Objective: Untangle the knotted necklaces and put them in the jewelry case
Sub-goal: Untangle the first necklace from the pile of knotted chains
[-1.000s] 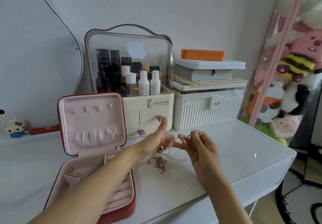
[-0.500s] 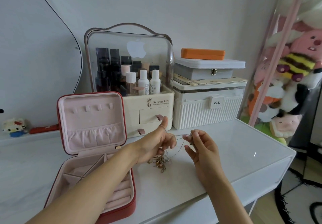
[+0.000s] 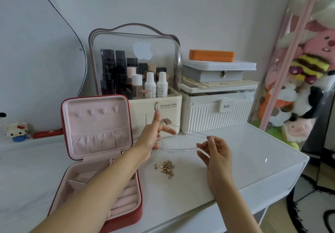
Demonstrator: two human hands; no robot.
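Pinching a thin silver chain (image 3: 192,133) taut, both hands (image 3: 183,142) hover above tangled gold necklaces (image 3: 165,168).

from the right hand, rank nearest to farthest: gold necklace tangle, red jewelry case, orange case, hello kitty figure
1. gold necklace tangle, on the table just left of the right hand
2. red jewelry case, open, farther left
3. orange case, atop the stacked boxes behind
4. hello kitty figure, far left by the wall

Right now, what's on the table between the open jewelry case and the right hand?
In the head view, a gold knotted pile of necklaces lies on the table between the case and the right hand.
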